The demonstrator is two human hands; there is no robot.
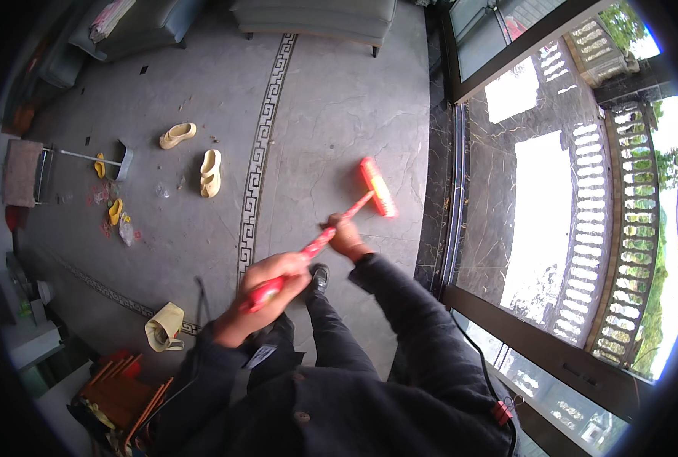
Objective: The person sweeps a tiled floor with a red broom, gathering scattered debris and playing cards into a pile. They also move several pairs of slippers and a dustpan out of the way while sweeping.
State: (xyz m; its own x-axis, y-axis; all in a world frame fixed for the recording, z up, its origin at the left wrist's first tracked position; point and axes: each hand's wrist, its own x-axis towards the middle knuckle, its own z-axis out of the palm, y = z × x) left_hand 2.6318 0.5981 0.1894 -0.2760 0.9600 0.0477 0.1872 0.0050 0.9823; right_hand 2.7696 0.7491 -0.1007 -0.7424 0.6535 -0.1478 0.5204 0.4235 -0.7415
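Observation:
My left hand [282, 267] grips the upper end of a red broom handle [318, 244], close to my body. Farther down the same handle is my right hand [347, 239], its fingers wrapped around it. The handle slants away to the right, down to a red and yellow broom head [379, 188] on the grey tiled floor [333, 125]. The head is blurred, so its bristles are hard to make out. My black shoe [318, 279] stands on the floor just beyond my hands.
Cream clogs [210, 174] lie on the left floor. Beyond them are yellow slippers [115, 212], plastic litter [126, 233] and a long-handled dustpan [125, 161]. A beige bin-like container [165, 327] stands at lower left. Grey sofas [316, 20] line the far side. A door track [458, 188] runs along the right.

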